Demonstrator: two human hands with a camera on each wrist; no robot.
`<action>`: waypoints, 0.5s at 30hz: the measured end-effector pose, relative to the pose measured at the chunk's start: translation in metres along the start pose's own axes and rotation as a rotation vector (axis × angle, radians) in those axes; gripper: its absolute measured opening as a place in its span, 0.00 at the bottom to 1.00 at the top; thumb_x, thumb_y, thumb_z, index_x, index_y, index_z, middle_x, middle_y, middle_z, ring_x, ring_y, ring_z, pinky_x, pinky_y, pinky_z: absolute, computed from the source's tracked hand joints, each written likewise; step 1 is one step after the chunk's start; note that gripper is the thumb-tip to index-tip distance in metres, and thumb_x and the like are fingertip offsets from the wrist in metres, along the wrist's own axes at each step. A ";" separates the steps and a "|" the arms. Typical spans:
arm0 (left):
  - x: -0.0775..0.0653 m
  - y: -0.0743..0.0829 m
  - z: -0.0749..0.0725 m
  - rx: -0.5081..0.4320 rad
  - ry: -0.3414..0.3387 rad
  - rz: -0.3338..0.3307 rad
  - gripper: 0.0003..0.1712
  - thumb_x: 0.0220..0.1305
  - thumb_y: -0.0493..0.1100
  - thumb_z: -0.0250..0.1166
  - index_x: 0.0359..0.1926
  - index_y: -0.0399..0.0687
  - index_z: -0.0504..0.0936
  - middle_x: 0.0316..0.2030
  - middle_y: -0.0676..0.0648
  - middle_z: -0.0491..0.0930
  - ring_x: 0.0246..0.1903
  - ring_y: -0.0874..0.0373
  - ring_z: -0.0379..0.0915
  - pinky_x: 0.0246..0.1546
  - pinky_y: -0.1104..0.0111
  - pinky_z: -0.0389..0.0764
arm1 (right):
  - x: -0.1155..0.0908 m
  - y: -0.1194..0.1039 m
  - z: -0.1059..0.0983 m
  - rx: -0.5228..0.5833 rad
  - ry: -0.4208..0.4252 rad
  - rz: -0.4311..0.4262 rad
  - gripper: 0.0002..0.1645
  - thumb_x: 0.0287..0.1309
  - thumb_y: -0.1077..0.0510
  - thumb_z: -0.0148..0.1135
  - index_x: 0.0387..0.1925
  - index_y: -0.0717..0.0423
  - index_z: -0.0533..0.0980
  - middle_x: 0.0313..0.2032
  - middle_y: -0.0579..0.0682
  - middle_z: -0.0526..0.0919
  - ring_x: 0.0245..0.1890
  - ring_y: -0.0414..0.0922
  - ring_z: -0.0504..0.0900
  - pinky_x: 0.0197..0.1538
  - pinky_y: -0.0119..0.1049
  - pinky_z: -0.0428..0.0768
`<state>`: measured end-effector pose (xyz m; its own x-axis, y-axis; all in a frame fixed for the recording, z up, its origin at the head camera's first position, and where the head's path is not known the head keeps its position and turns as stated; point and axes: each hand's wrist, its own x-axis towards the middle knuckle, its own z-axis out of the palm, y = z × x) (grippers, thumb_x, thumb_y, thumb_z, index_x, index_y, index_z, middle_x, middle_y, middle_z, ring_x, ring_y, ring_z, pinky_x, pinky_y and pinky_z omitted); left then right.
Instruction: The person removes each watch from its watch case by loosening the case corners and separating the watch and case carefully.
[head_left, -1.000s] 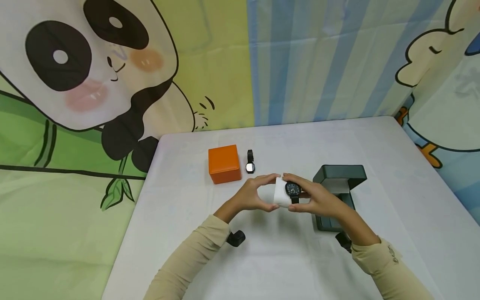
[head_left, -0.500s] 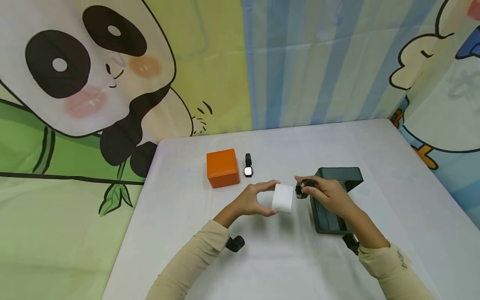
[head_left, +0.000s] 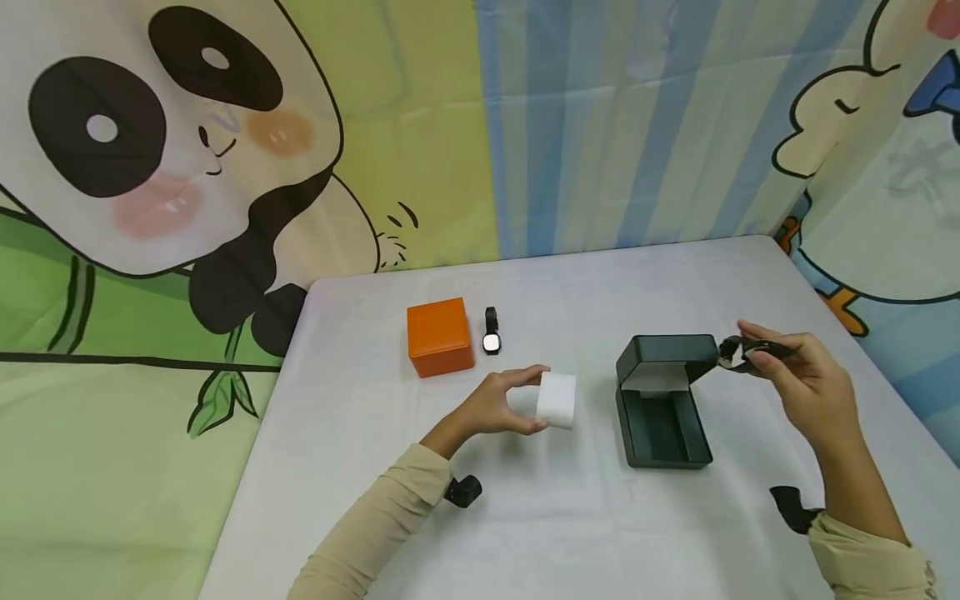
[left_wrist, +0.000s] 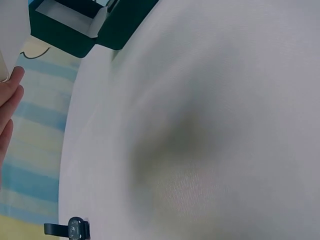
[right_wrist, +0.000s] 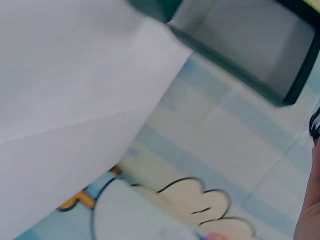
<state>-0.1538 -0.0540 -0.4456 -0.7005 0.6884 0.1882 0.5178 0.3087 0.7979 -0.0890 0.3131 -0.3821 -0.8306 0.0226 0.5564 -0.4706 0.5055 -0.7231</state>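
My left hand (head_left: 500,403) grips a white watch cushion (head_left: 557,400) between thumb and fingers, above the middle of the table. At the right, my right hand (head_left: 810,383) pinches a black wristwatch (head_left: 742,353) by its strap, just beyond the right side of the dark green watch box (head_left: 666,425). That box stands with its lid up and nothing inside. In the left wrist view only the fingers (left_wrist: 10,95) and an edge of the cushion show. The right wrist view catches just part of the right hand (right_wrist: 310,200) and a bit of the watch.
A closed orange box (head_left: 440,337) sits at the back left of the white table (head_left: 570,517). Beside it lies a second black-strapped watch (head_left: 491,332). Cartoon-printed curtains (head_left: 600,125) hang behind the table.
The black watch has come off the white cushion. My right hand has carried it rightward past the green box, while my left hand keeps the cushion nearly in place.
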 end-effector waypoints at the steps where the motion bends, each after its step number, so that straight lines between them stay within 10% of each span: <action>1: 0.000 0.000 0.000 -0.004 -0.002 -0.001 0.41 0.41 0.43 0.73 0.60 0.42 0.69 0.49 0.45 0.79 0.54 0.55 0.71 0.57 0.60 0.69 | -0.003 0.005 -0.005 -0.033 0.035 0.045 0.11 0.54 0.75 0.54 0.39 0.79 0.67 0.51 0.32 0.75 0.49 0.26 0.73 0.45 0.11 0.69; 4: 0.001 0.000 0.001 -0.007 -0.004 -0.002 0.41 0.41 0.43 0.73 0.60 0.44 0.69 0.49 0.45 0.79 0.54 0.55 0.71 0.57 0.60 0.69 | -0.011 0.026 -0.013 -0.127 0.096 0.181 0.10 0.53 0.69 0.61 0.36 0.74 0.74 0.45 0.30 0.69 0.44 0.25 0.67 0.40 0.09 0.62; 9: 0.002 -0.002 0.004 0.005 -0.010 0.005 0.41 0.41 0.43 0.73 0.60 0.45 0.70 0.49 0.46 0.80 0.53 0.56 0.72 0.57 0.62 0.70 | -0.032 0.087 -0.020 -0.276 -0.038 0.263 0.11 0.50 0.60 0.66 0.38 0.60 0.80 0.37 0.45 0.74 0.36 0.18 0.65 0.33 0.09 0.64; 15: 0.006 -0.005 0.006 0.005 -0.009 -0.016 0.40 0.40 0.44 0.73 0.59 0.45 0.71 0.48 0.47 0.80 0.54 0.57 0.71 0.57 0.61 0.70 | -0.068 0.183 -0.018 -0.478 -0.156 0.114 0.15 0.40 0.58 0.72 0.35 0.48 0.82 0.33 0.43 0.81 0.31 0.19 0.71 0.27 0.13 0.70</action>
<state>-0.1573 -0.0477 -0.4519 -0.7045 0.6890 0.1702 0.5091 0.3235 0.7976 -0.1130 0.4197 -0.5449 -0.9204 -0.0099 0.3908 -0.2160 0.8462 -0.4871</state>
